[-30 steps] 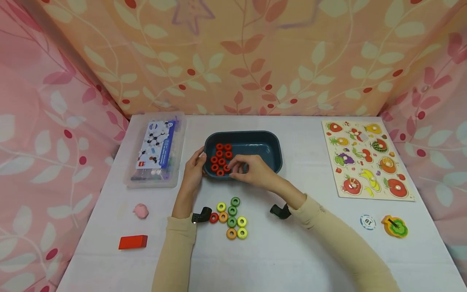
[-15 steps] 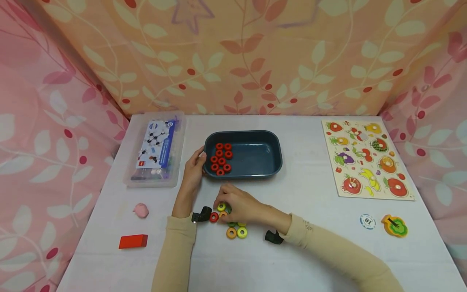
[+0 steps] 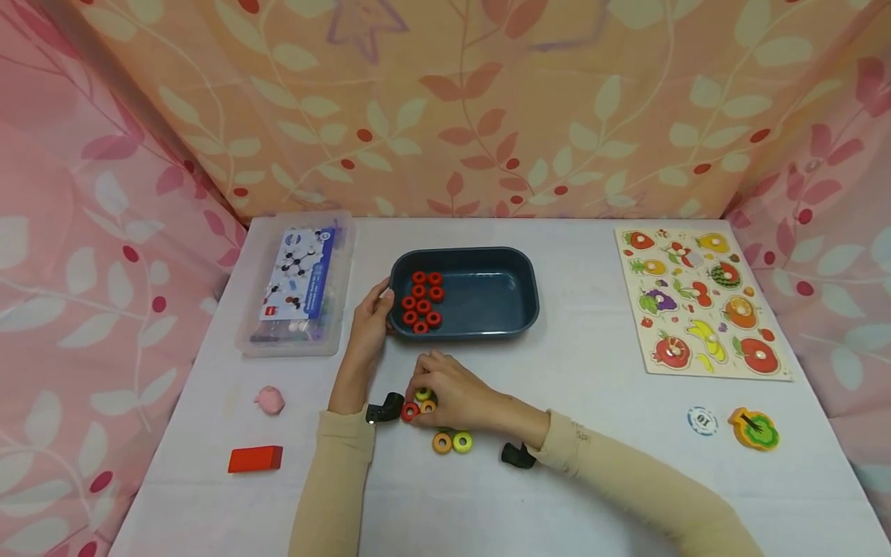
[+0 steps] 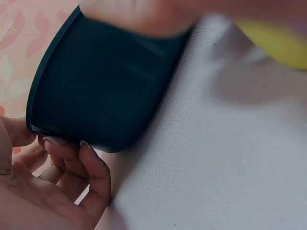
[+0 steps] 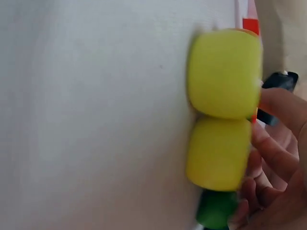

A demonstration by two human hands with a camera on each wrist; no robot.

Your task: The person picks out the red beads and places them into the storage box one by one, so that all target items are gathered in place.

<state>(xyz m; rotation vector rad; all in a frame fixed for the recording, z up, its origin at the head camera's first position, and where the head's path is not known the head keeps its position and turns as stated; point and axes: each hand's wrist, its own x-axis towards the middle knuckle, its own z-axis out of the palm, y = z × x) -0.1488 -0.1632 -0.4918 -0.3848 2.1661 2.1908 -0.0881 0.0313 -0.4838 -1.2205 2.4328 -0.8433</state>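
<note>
A dark blue rectangular tray [image 3: 487,334] stands at the middle of the table with several red rings [image 3: 423,306] in its left part. My left hand [image 3: 370,325] grips the tray's left end, thumb at the rim and fingers curled under it in the left wrist view. My right hand [image 3: 455,394] is low over a group of rings in front of the tray, pinching a red ring [image 3: 411,411] between thumb and fingers. Beside it show an orange ring [image 3: 442,443] and a yellow ring [image 3: 462,442]. The hand hides the green rings in the head view; one green ring [image 5: 217,209] shows in the right wrist view.
A clear plastic case [image 3: 295,286] lies at the back left, with a pink toy [image 3: 269,401] and a red block [image 3: 254,459] nearer. On the right are a fruit puzzle board [image 3: 703,302], a poker chip [image 3: 702,421] and a tree-shaped toy [image 3: 755,429].
My right hand has left the tray, come down to the loose rings, shifted slightly left and taken hold of the red one. My left hand and the tray have stayed in place.
</note>
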